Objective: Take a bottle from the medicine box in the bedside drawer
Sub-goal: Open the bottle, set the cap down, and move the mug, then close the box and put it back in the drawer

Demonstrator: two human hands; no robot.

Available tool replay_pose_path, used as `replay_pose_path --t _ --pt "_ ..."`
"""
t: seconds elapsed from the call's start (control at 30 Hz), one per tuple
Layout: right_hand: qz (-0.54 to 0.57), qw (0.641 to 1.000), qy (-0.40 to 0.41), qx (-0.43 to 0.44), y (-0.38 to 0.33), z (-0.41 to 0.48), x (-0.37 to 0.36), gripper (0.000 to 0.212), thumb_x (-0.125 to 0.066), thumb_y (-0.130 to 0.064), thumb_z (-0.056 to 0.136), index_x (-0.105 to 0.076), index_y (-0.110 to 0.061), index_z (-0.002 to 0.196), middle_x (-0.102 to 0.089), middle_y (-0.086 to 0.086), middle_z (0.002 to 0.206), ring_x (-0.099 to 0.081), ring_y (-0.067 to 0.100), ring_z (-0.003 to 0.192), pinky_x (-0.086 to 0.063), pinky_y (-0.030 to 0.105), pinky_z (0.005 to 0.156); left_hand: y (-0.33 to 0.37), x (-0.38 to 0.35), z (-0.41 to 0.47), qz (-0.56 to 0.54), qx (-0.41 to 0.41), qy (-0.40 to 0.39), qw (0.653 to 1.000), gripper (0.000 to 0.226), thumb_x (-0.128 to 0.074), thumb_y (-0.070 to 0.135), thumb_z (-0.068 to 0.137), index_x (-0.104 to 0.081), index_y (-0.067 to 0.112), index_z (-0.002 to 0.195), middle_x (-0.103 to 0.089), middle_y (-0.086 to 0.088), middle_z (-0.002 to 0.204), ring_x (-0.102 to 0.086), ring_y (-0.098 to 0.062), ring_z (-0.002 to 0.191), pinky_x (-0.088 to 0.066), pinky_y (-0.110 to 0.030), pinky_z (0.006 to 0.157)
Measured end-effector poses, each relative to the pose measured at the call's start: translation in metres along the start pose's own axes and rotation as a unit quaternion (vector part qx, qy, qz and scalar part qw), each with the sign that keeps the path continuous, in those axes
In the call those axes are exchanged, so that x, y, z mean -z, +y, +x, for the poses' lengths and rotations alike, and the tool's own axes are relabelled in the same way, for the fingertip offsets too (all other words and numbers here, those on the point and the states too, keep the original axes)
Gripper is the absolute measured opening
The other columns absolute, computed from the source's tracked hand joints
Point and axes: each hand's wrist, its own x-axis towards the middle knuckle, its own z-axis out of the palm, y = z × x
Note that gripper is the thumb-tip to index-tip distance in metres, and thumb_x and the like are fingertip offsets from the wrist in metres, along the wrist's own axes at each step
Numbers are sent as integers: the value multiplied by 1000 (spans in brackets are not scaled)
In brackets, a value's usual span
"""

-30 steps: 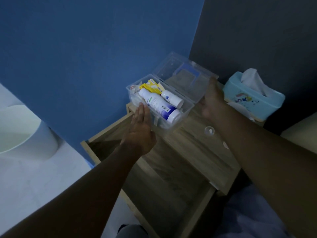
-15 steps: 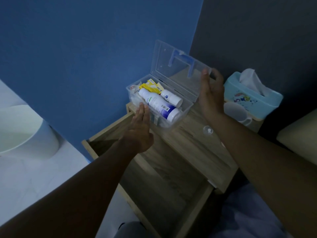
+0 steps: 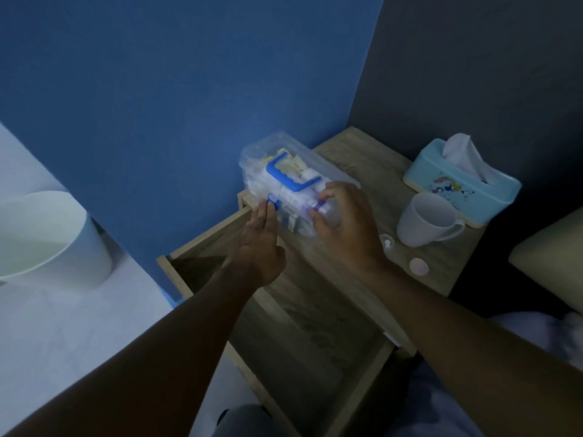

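The clear plastic medicine box (image 3: 257, 151) stands on the left back corner of the wooden bedside table (image 3: 362, 159). Its lid is down, with the blue handle (image 3: 284, 177) lying on top. White bottles (image 3: 310, 175) and yellow packets show dimly through the lid. My left hand (image 3: 258, 244) reaches in flat, and its fingertips touch the blue latch (image 3: 273, 204) on the box's front left. My right hand (image 3: 347, 228) arches over the box's right front end, thumb and fingers on the other latch. The drawer (image 3: 299, 342) below stands pulled out.
A white mug (image 3: 422, 220) and a light blue tissue box (image 3: 457, 187) stand on the right of the table top. Two small round caps (image 3: 418, 266) lie near the front edge. A pale bin (image 3: 47, 234) is on the floor at left, a cushion (image 3: 552, 263) at right.
My right hand swung the lid down from open to closed. Both hands have moved onto the front latches of the box.
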Motion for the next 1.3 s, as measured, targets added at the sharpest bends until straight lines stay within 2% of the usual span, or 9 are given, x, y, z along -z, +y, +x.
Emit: replay_pose_path --t 0.2,0.27,0.37,0.47,0.57,0.87,1.1,1.2,1.3 --pt "-150 986 -32 70 -2 -4 -10 34 -57 -19 99 -64 -8 130 -61 11 139 -51 27 136 -43 47 109 -10 -5 7 -92 74 37 992 72 -57 20 92 -21 16 154 -30 -8 158 -31 -27 144 -39 -44 110" --pt "-139 987 -37 68 -3 -6 -14 35 -58 -13 99 -61 -2 132 -60 14 140 -50 29 137 -41 50 113 -13 -8 13 -143 98 58 983 58 -58 19 92 -37 14 146 -51 -7 140 -53 -16 117 -49 -24 84" --pt "-134 989 -21 56 -3 -10 -18 35 -60 -11 97 -62 0 130 -62 15 137 -53 26 135 -42 48 113 -13 -10 24 -232 111 91 962 47 -57 21 94 -44 16 139 -55 7 113 -49 0 80 -33 -11 60" --pt "-124 991 1 49 -5 -10 -20 35 -62 -7 93 -64 1 127 -64 15 134 -55 26 132 -43 48 112 -13 -12 35 -355 123 128 918 38 -61 23 92 -55 22 129 -64 7 117 -60 -2 87 -46 -17 65" --pt "-119 992 10 43 -5 -10 -21 36 -63 -6 91 -65 1 127 -64 15 134 -56 26 132 -43 48 111 -16 -10 40 -365 147 214 894 28 -74 25 83 -64 22 108 -69 7 95 -65 -6 82 -52 -21 68" --pt "-101 994 29 36 -3 -13 -25 35 -63 -7 93 -65 -1 127 -63 14 135 -55 24 133 -42 47 112 -16 -4 36 -280 56 281 916 42 -73 34 85 -68 13 121 -73 -1 110 -68 -9 97 -58 -30 86" --pt "-87 995 29 31 -4 -13 -26 35 -62 -4 92 -65 -1 128 -62 14 136 -54 25 134 -39 49 114 1 -12 35 -169 25 316 933 27 -52 32 99 -68 17 115 -73 -3 88 -58 -3 62 -45 -17 54" --pt "-86 996 17 29 -3 -14 -25 36 -61 -6 94 -63 -3 130 -60 12 139 -51 23 137 -38 48 115 2 -22 29 -126 -5 281 951 39 -34 30 104 -50 15 137 -70 -6 102 -66 0 77 -51 -11 61" --pt "-83 996 13 31 0 -14 -26 36 -60 -8 95 -62 -4 131 -59 11 140 -50 22 138 -37 47 116 6 -36 23 -129 -18 194 972 61 -40 18 100 -15 9 155 -44 -22 147 -53 -31 129 -47 -42 104"
